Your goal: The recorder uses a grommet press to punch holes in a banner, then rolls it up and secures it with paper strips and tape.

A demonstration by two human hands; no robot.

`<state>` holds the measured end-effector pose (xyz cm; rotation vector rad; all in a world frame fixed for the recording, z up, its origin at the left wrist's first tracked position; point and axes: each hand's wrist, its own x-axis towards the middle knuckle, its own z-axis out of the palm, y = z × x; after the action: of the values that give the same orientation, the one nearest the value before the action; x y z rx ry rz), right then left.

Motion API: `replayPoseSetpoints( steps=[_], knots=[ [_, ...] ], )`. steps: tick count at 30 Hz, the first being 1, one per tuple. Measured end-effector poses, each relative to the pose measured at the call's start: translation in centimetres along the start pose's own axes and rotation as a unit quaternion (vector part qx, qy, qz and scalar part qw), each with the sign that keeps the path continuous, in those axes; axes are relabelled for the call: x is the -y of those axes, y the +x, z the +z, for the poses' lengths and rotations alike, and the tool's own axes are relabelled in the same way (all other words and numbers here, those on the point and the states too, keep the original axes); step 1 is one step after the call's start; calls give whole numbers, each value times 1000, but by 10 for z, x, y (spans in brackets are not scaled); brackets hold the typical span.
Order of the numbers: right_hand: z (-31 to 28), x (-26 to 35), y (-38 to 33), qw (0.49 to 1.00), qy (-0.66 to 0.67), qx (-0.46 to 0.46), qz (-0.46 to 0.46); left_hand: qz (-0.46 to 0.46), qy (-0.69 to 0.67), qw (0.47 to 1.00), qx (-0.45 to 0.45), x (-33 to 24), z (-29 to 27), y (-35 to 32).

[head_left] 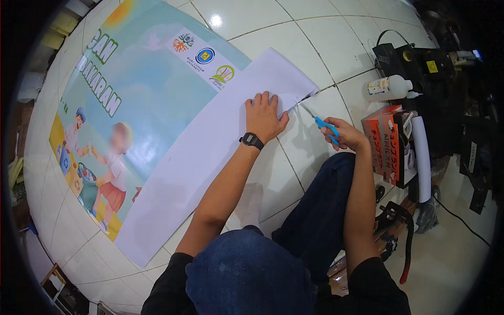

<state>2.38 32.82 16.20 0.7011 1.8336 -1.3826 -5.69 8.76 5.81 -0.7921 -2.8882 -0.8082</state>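
Observation:
A large printed banner [152, 126] lies on the tiled floor, light blue with cartoon figures and round logos. Its near side is folded over, so a plain white strip of its back [184, 165] shows on top. My left hand [263, 116], with a black watch [251, 140] at the wrist, lies flat on this strip, fingers spread. In my right hand [344, 134] is a pair of scissors [324, 126] with light blue handles. Its blades point at the strip's right end and reach the edge near the fold; whether they are apart is hard to make out.
Right of me stand a white bottle [386, 88], an orange-red box [386, 144] and a white roll [421, 157]. Black equipment [415, 63] and a cable [462, 220] lie beyond. My bent knee [325, 184] is close below the scissors. White tiles [325, 42] surround the banner.

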Motion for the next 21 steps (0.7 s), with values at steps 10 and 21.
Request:
replayPoseSetpoints(
  steps=[10,21],
  knots=[
    [0,3,13,1000,-11,10,-13,24,16,998,-49,2,6,-2],
    [-2,17,32,999,-10,51,-12,6,-10,1000,-19,0,0,0]
  ],
)
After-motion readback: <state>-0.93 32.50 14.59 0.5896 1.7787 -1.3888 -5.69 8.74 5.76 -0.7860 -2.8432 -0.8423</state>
